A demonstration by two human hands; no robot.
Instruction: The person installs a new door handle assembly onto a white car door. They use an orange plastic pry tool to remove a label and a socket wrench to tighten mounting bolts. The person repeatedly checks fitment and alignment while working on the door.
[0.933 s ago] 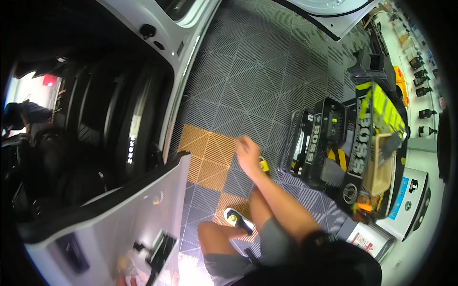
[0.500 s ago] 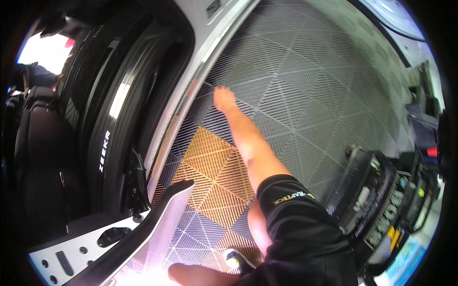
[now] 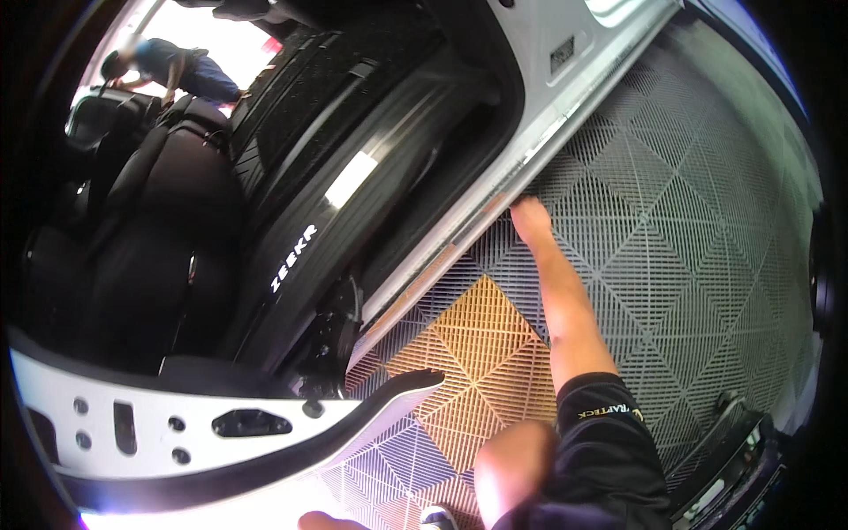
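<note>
My right hand (image 3: 532, 219) reaches down to the lower outer edge of the white car's door sill (image 3: 459, 253). Its fingers look curled in, and their tips are lost against the dark underside of the sill. What they hold, if anything, is too small or hidden to make out. A black short sleeve (image 3: 609, 424) covers my upper right arm. My left hand is out of sight. Behind the sill lies a dark scuff plate (image 3: 327, 216) with light lettering and a bright strip.
An open car door (image 3: 265, 442) curves across the lower left. Dark seats (image 3: 168, 212) fill the cabin, with a person (image 3: 181, 72) beyond them. Grey and orange slatted tiles (image 3: 481, 340) cover the floor. Black equipment (image 3: 729, 473) stands at lower right, and my knee (image 3: 512, 464) is below.
The view has swung left, bringing in more of the cabin and the person beyond. My right hand has moved from over the floor tiles to the sill's lower edge.
</note>
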